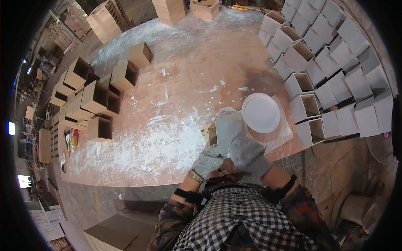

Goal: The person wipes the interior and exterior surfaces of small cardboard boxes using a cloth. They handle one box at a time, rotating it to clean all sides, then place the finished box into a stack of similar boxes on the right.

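Observation:
An open-ended box (230, 130) with a pale grey-white coated side and a bare brown inside stands tilted in front of me. My left hand (208, 162), in a grey knitted glove, is closed on its near left edge. My right hand (246, 154), gloved too, is bent over the near right part of the box with its fingers curled. Whatever it grips is hidden behind the glove. Just beyond the right hand, a round white tub (261, 113) with pale contents rests on a square board (281, 133).
Bare brown boxes (94, 97) are grouped on the left of the white-smeared wooden table (176, 83). Rows of grey-white coated boxes (326, 67) line the right side. Wooden stacks (169, 11) stand at the far edge. Brown panels (121, 230) lie below the table's near left edge.

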`<state>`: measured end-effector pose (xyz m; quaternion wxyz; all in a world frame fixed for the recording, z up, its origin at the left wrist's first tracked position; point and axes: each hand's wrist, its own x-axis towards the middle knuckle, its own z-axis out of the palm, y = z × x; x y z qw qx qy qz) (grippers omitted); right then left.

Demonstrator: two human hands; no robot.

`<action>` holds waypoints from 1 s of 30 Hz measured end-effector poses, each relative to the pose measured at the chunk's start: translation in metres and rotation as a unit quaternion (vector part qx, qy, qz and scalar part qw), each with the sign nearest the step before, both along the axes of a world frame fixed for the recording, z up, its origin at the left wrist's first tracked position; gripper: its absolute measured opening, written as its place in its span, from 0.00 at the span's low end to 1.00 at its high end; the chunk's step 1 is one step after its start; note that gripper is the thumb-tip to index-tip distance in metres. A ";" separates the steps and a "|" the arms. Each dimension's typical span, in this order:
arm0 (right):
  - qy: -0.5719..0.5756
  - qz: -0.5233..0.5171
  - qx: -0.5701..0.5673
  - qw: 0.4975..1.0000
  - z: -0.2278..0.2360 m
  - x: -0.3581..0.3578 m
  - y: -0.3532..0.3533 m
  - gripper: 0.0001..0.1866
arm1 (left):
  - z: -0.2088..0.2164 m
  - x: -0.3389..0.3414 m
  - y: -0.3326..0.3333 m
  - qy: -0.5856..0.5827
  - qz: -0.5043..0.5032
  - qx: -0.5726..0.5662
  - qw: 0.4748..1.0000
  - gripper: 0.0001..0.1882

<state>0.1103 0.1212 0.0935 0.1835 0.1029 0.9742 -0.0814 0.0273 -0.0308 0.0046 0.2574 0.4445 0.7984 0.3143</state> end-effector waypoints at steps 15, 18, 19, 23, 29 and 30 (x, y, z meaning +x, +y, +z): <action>0.209 0.024 0.041 0.977 -0.022 0.028 0.020 0.13 | 0.000 0.004 0.003 -0.071 0.057 0.077 0.993 0.17; 0.119 0.033 0.015 0.992 -0.006 0.021 0.019 0.12 | -0.007 0.000 0.004 -0.014 0.009 0.021 1.000 0.16; 0.070 0.029 0.017 0.997 -0.002 0.011 0.024 0.12 | -0.002 -0.002 0.005 -0.012 0.011 0.021 1.000 0.16; 0.259 0.042 0.101 0.960 -0.020 -0.038 0.069 0.12 | 0.017 -0.002 0.018 -0.045 -0.013 0.018 0.999 0.17; 0.051 0.144 0.080 0.985 0.045 -0.076 0.015 0.13 | 0.003 -0.001 0.016 -0.043 -0.010 -0.022 0.999 0.19; 0.051 0.153 0.072 0.984 0.032 -0.070 -0.001 0.13 | 0.005 -0.002 0.010 -0.042 -0.006 -0.114 0.993 0.20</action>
